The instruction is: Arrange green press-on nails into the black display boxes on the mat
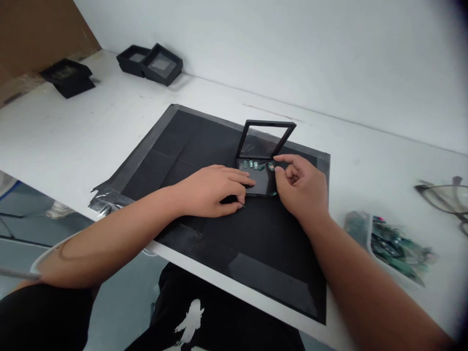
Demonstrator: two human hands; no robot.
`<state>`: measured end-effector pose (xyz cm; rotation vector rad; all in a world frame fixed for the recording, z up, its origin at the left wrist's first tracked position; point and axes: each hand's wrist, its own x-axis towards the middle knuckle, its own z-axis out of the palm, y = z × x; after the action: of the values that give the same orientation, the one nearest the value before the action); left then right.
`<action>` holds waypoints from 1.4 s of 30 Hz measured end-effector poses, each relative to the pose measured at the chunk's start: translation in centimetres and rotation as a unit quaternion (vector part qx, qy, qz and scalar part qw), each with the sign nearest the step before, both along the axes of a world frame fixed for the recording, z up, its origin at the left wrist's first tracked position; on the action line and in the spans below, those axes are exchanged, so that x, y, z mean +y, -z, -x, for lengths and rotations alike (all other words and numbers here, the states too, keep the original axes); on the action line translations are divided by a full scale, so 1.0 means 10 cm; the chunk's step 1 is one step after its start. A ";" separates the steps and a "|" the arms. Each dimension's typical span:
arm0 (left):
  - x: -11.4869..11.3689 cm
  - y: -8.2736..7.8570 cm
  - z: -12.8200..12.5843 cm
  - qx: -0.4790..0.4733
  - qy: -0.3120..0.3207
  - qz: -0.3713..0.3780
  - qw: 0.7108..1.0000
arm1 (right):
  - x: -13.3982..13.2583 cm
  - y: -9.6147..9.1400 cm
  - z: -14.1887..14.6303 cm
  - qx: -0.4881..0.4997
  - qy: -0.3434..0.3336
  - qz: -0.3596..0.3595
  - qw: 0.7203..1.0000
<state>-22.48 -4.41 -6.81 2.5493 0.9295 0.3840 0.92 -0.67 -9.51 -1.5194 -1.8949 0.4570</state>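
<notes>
A small black display case lies open on a black mat, its clear-windowed lid tilted up at the back. A row of several small green pieces sits along the far edge of the case's base. My left hand rests flat on the mat, its fingers stretched onto the left side of the base. My right hand is at the right side, forefinger and thumb pinched at a green piece at the row's right end.
A clear tray of green pieces lies at the right on the white table. Eyeglasses lie at the far right. Several closed black cases stand at the back left. The table's near edge runs under my forearms.
</notes>
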 end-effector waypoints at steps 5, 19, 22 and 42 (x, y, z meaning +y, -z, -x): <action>0.00 0.00 0.00 0.004 -0.003 0.002 1.000 | 0.01 0.00 0.02 -0.004 -0.003 0.015 1.000; 0.00 0.02 -0.01 0.003 -0.003 -0.010 1.000 | 0.01 -0.03 0.04 -0.037 -0.007 0.019 0.999; -0.01 0.02 -0.01 0.002 -0.002 -0.012 1.000 | 0.01 -0.03 0.04 -0.039 -0.016 0.010 0.999; -0.01 0.02 -0.01 0.004 -0.002 -0.027 1.000 | -0.01 -0.02 0.07 -0.027 -0.020 -0.014 0.999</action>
<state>-22.37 -4.51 -7.05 2.5996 0.9386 0.4054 0.18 -0.77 -9.36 -1.4925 -1.9691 0.4095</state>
